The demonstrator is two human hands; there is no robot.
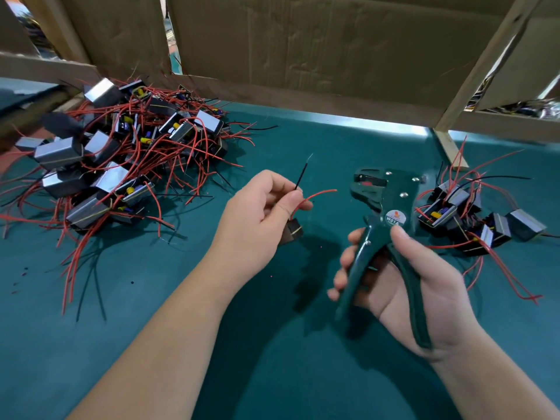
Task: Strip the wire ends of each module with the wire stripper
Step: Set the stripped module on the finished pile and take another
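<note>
Fingers of our left hand pinch the two leads of one module, which sits just below them over the green worktop. Its black wire stands up with a bare tip, and its red wire arcs to the right. Our right hand curls its fingers round the handles of the green stripper, whose head points up and left, near the red wire's end but apart from it. We see a large pile of modules tangled in red and black wires at the far left of the worktop, and a smaller pile just right of the stripper. Cardboard panels stand behind.
</note>
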